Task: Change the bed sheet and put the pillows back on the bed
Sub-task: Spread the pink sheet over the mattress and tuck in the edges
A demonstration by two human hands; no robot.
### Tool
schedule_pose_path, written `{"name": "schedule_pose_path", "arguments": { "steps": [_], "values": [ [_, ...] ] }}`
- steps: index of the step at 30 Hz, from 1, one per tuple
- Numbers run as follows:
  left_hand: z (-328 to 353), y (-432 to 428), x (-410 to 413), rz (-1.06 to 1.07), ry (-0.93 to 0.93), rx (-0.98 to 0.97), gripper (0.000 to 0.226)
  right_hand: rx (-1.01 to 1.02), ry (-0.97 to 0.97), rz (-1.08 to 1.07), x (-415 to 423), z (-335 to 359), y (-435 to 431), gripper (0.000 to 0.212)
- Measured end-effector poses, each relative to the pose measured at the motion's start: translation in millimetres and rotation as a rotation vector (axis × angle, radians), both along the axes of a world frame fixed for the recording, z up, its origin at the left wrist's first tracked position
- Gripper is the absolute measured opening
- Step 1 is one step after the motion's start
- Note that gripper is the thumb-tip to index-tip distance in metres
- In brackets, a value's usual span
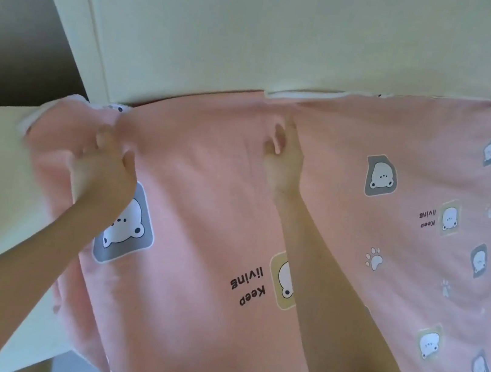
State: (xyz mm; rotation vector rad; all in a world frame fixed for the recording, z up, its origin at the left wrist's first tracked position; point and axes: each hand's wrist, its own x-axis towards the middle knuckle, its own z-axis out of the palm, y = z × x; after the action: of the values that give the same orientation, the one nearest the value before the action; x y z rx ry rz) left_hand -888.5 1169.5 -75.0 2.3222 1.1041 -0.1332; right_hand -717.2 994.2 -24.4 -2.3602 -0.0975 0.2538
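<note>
One pink bear-print bed sheet (218,207) spread flat, upper edge meeting the cream headboard (262,22). Left hand (102,174) clenched around a bunched sheet corner at the left side. Right hand (282,162) resting on the sheet just below the headboard seam; fingers blurred, grasp impossible to tell

Soft matt cloth bed sheet (219,201)

Loc.: bedroom, home. Evid.: pink bear-print fabric bed sheet (186,320) spread flat; cream upright panel (261,29) along its far edge.
</note>
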Motion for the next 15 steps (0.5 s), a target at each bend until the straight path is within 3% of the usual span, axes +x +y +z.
{"name": "schedule_pose_path", "arguments": {
  "steps": [2, 6, 9, 11, 15],
  "values": [
    [0, -16, -20, -0.042, -0.043, 0.007, 0.043, 0.030, -0.029, -0.042, -41, 20, -23, 0.046],
    [16, -52, -50, 0.263, -0.123, -0.494, 0.018, 0.043, 0.092, -0.057, -146, 28, -71, 0.021],
    [10, -62, -55, 0.513, -0.061, -0.932, 0.022, -0.100, 0.041, 0.340, -249, 24, -82, 0.030],
    [3, -56, -51, 0.604, -0.072, -1.094, 0.030, -0.208, 0.078, 0.621, -301, 3, -93, 0.034],
    [-10, -35, -29, 0.687, -0.143, -1.335, 0.056, -0.306, 0.355, 0.566, -335, -56, -98, 0.059]
  ]
}}
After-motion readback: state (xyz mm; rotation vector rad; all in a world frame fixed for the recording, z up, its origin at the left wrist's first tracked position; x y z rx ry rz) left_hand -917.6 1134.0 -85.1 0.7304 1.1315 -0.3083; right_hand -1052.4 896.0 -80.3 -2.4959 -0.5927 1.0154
